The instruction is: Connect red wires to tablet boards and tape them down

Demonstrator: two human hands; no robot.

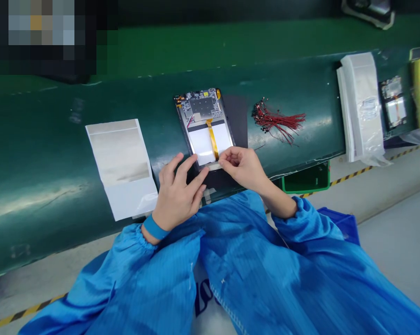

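Observation:
An opened tablet point(202, 124) lies on the green bench with its inside up. Its circuit board point(201, 107) is at the far end, and below that sits a white battery point(200, 142) crossed by an orange ribbon cable point(212, 139). My left hand point(178, 188) is open, fingers spread, its fingertips at the tablet's lower left edge. At the lower right corner my right hand point(243, 165) is closed in a pinch, close to the ribbon's lower end and a pale strip point(214, 166). Whatever its fingertips hold is hidden.
White sheets point(121, 160) lie to the left. Right of the tablet are a dark sheet point(238, 116) and a bundle of red wires point(279, 120). Farther right come a stack of plastic bags point(363, 102) and another opened device point(394, 102). A green bin point(305, 179) stands below the bench edge.

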